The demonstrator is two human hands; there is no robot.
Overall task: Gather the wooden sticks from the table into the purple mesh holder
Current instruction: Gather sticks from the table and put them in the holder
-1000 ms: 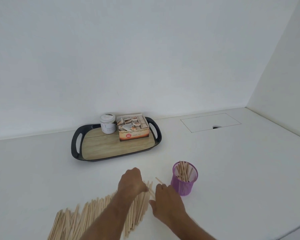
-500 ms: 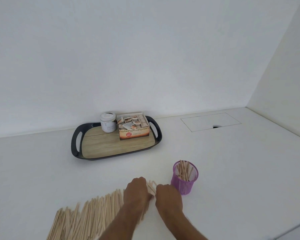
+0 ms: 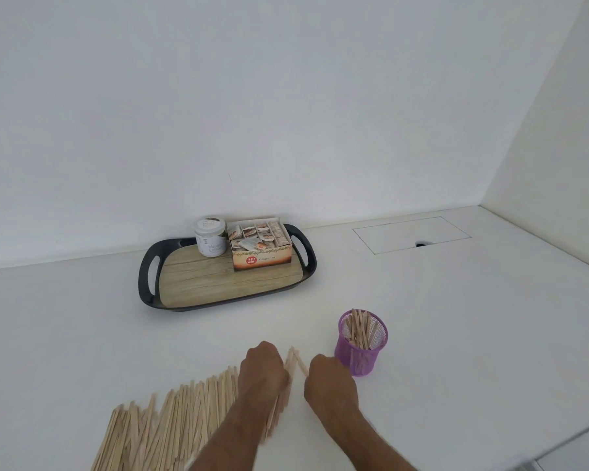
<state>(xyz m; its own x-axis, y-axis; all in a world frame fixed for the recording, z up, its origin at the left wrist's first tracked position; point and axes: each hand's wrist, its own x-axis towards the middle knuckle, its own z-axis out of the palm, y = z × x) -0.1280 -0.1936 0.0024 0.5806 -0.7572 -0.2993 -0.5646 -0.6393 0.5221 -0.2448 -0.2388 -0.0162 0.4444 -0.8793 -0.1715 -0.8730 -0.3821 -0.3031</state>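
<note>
Pale wood sticks [image 3: 170, 423], big fanned row along near edge of white table [image 3: 456, 334], most still lying flat. Purple mesh holder [image 3: 361, 345] upright, just right of the row's end, already part filled with sticks standing inside. Left hand [image 3: 262, 375] curled down over the right end of the row, fingers closed around a small bunch of sticks; exact count hidden under knuckles. Right hand [image 3: 330, 385] loosely fisted just beside it, pinching what looks like one or two stick ends that jut up between the two hands; grip itself partly hidden, can't confirm how many. Black tray [image 3: 150, 287] with wood-look base farther back, holding white jar [image 3: 211, 237] and tea box [image 3: 261, 248], well apart from the work.

Step in hand, judged: squaring up a bunch before lifting. Best done by closing both hands on the same bunch, tapping ends level on the table, keeping the bundle tight so none fan out. Then tilt upright and lower into the holder's open side, not onto sticks already leaning there. Light holder likely to tip if bumped at rim. Plenty of sticks left; early to mid task.
</note>
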